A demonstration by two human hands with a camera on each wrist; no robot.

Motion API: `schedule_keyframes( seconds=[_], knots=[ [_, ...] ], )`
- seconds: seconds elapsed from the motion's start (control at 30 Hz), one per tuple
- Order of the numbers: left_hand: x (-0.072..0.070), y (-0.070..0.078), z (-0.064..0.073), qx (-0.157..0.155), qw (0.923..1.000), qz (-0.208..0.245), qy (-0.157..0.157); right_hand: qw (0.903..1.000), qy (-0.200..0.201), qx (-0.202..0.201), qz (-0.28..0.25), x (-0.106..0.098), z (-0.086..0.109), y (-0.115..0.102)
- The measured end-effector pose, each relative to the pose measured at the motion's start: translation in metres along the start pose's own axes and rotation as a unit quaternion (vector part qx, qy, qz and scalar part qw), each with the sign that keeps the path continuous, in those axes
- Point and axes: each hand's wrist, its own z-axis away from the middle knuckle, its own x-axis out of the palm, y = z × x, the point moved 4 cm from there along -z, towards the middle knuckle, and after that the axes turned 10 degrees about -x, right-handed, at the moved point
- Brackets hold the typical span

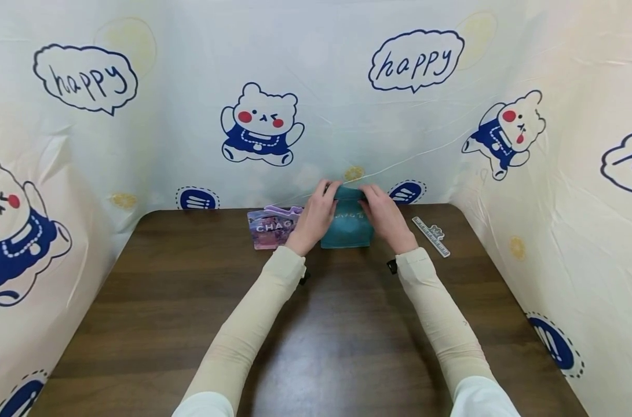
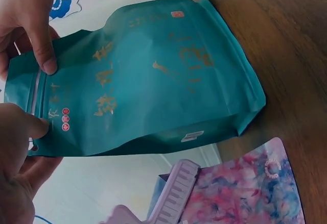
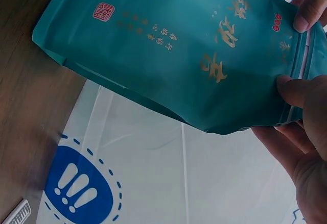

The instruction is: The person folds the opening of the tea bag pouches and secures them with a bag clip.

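A teal zip-top pouch (image 1: 347,229) with gold lettering stands upright at the back of the table. My left hand (image 1: 314,215) pinches its top edge on the left side, thumb in front and fingers behind. On the right side my right hand (image 1: 388,219) pinches the same edge in the same way. Both thumbs press by the zip strip, as the left wrist view shows. Next to my left hand stands a pink and blue printed pouch (image 2: 240,188), with a lilac keyboard-shaped sealing clip (image 2: 176,191) across its top.
A white keyboard-shaped clip (image 1: 431,236) lies on the dark wooden table (image 1: 336,324), right of my right hand. Behind the table's back edge hangs a pale cloth (image 1: 336,104) printed with bears, which also covers both sides.
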Motion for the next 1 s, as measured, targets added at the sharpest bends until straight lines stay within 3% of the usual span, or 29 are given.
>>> schedule_keyframes(
  seconds=[0.63,0.83,1.0],
  knots=[
    [-0.006,0.012,-0.002,0.01,0.9997,0.02,-0.013,0.9999,0.009,-0.009,-0.004,-0.011,0.004,0.001],
    [-0.014,0.023,0.005,0.028,0.9994,0.02,-0.009,0.999,0.032,-0.029,0.005,-0.022,0.008,-0.009],
    [-0.023,0.034,0.019,0.035,0.9989,0.032,0.002,0.9983,0.039,-0.043,0.002,-0.027,0.016,-0.021]
  ],
)
